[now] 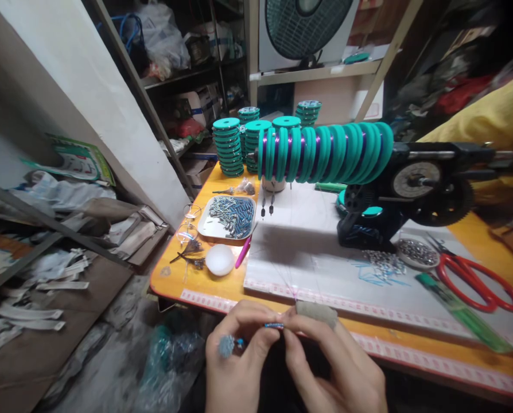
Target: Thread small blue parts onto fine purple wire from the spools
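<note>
"Cramped in here: shelves [141,86] packed to the left, a fan [308,26] behind the yellow table [170,269]."

"And that small blue strip [274,325] is held just off the table's near edge. Look at the grip."

"Left hand [239,355] pinches it between thumb and forefinger. Right hand [338,355] has its fingertips pressed in at the other end."

"So what worries you?"

"So little of it shows that a loosened pinch could let it drop, probably to the floor. And faint threads seem to come down toward the fingers from that row of green spools [325,152]. I can't see where they end; a sharp tug might tangle or snap one."

"The grey wrap [317,312] by the right forefinger may dull the feel, too."

"A careless elbow could catch the red-handled scissors [482,287], I'd say, or tip the dish [415,265] of silvery bits beside them."

"Those sit on the white board [299,252]. What's off its left side?"

"A tray [207,226] of little blue and silver tubes, a white cup [220,260] just below it, and a pink tool [244,250] lying aslant. More spools [228,149] stand stacked at the back."
</note>
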`<state>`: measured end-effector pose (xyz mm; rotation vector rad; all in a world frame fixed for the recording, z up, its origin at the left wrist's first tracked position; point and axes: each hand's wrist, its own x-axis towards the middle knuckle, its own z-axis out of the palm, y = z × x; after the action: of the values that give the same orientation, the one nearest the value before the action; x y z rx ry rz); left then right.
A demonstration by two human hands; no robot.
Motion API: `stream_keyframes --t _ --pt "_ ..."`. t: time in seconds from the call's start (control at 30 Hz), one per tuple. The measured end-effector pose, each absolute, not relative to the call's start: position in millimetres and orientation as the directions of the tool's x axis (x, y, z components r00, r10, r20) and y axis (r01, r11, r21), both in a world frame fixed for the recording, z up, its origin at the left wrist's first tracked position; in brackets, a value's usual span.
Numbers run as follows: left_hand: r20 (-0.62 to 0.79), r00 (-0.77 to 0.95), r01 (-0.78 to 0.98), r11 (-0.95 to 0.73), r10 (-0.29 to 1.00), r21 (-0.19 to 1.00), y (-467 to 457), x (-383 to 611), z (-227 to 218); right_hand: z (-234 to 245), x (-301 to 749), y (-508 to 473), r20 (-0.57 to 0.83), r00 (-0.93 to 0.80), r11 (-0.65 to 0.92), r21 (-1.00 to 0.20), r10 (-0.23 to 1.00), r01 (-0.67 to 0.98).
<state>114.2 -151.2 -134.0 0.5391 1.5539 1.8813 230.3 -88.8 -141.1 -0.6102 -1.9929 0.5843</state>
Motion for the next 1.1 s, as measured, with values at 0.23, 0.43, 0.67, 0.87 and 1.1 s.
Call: stream_keyframes --t 0.23,0.43,0.67,0.87,1.1 --pt "-0.005 -0.722 -0.126 -0.125 0.691 0.984 -151 112 -128 -142 233 -85 0.642 -0.485 0.782 -0.603 0.593 0.157" --pt "-0.122 -0.673 -0.287 -0.106 0.73 0.952 -152 112 -132 -142 234 -83 0.633 -0.5 0.778 -0.611 0.591 0.147" --pt "-0.152 -0.667 -0.366 -0.144 0.729 0.919 -150 112 -134 -142 231 -83 0.637 -0.484 0.764 -0.635 0.6 0.112" --pt "-0.164 -0.657 -0.382 -0.137 0.735 0.914 -150 113 -136 -147 234 -81 0.65 -0.469 0.764 -0.64 0.599 0.089" --pt "-0.094 -0.585 -0.263 -0.079 0.806 0.962 -149 103 -130 -143 238 -71 0.687 -0.536 0.829 -0.557 0.49 0.045"
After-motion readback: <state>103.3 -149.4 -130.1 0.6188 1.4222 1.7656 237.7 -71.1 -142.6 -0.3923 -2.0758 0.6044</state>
